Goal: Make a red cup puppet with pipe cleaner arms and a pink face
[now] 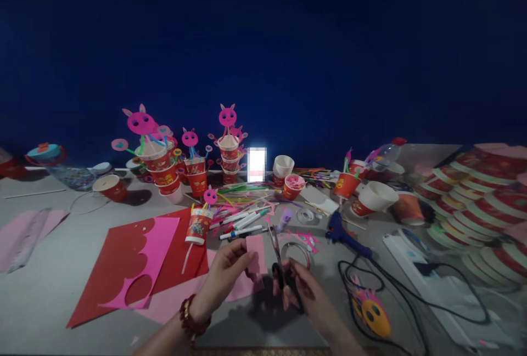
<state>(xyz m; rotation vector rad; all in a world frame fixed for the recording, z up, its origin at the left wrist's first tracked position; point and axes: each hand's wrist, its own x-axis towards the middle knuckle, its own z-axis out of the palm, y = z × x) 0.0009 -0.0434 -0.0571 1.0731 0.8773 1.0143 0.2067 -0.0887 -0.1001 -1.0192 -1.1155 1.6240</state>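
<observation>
The paper [257,253], up in front of the person above the table [53,306], looks light and easily creased, so a gentle pinch near one edge should suit it. The left hand [231,266] has thumb and fingers closed on its left side; the right hand [300,283], apart from the left, grips the stiff scissors [278,260] by their handles, blades slightly parted beside the paper.

1. My pink strip [257,256]: paper, matt, smooth.
2. My scissors [280,262]: metal blades, dark plastic-looking handles.
3. My bracelet [190,316]: glossy beads.
4. Red sheet [96,268]: matt paper.
5. Glue gun [346,239]: smooth plastic.
6. White cups [284,166]: smooth paper.
</observation>
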